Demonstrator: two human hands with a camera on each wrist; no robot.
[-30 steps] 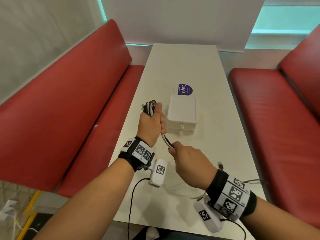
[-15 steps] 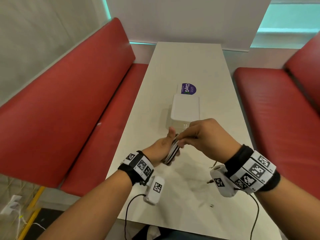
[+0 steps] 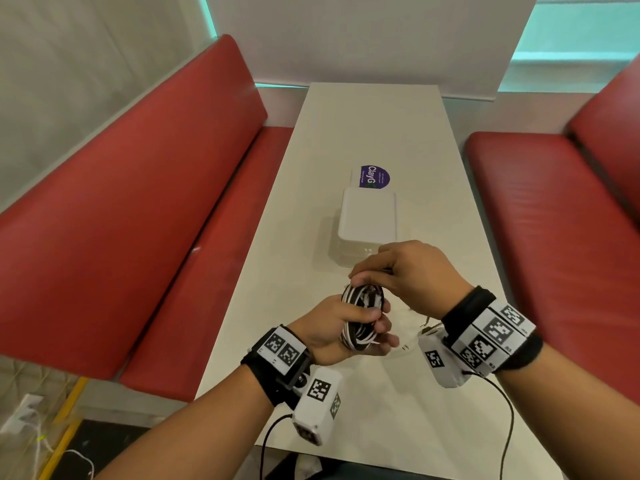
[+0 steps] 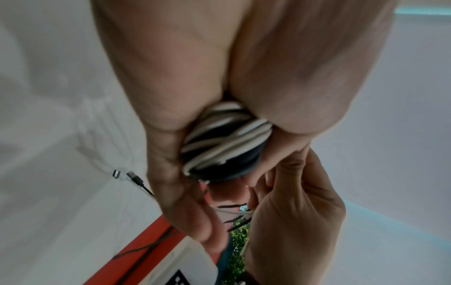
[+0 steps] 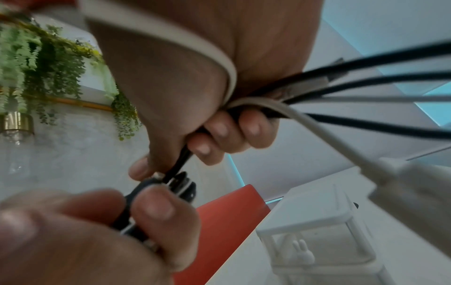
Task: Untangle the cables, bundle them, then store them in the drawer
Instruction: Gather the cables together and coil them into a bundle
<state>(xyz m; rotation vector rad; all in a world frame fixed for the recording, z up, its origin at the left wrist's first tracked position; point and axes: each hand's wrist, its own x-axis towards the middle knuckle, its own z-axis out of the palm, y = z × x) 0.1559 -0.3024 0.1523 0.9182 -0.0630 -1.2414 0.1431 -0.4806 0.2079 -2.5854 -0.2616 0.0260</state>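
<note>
A coil of black and white cables is gripped in my left hand above the near middle of the white table. The left wrist view shows the coil wedged between my palm and fingers. My right hand reaches over the top of the coil and pinches loose cable ends; in the right wrist view its fingers curl round black and white strands. Just behind the hands stands the small white drawer box, its drawers closed.
A purple round sticker lies on the table behind the box. Red benches run along both sides of the table. Loose plug ends hang below my left hand. Black camera leads trail from both wrists off the near edge.
My right hand came up from below the left and now reaches over the coil. The left hand lowered and turned, so the coil faces up.
</note>
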